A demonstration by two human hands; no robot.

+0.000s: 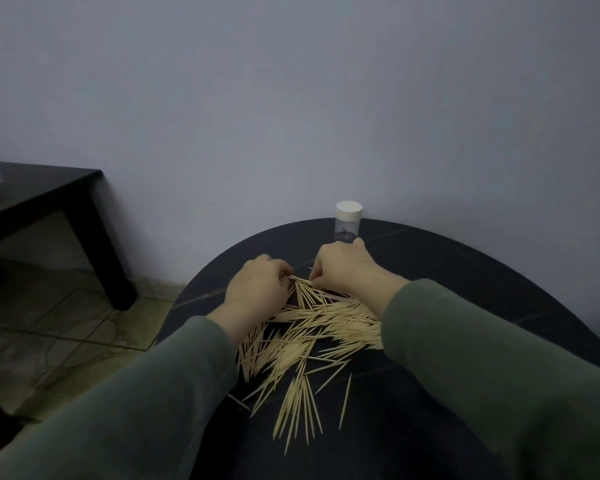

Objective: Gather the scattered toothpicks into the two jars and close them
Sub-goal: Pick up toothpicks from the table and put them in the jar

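A big heap of pale wooden toothpicks lies scattered over the middle of the round black table. My left hand and my right hand are at the far end of the heap, fingers curled and meeting, pinching a bunch of toothpicks between them. One clear jar with a white lid stands upright at the table's far edge, just behind my right hand; its lid is on. I see no second jar.
A dark low table stands to the left on the tiled floor. A plain wall runs close behind the round table. Both green sleeves cover the near sides of the heap.
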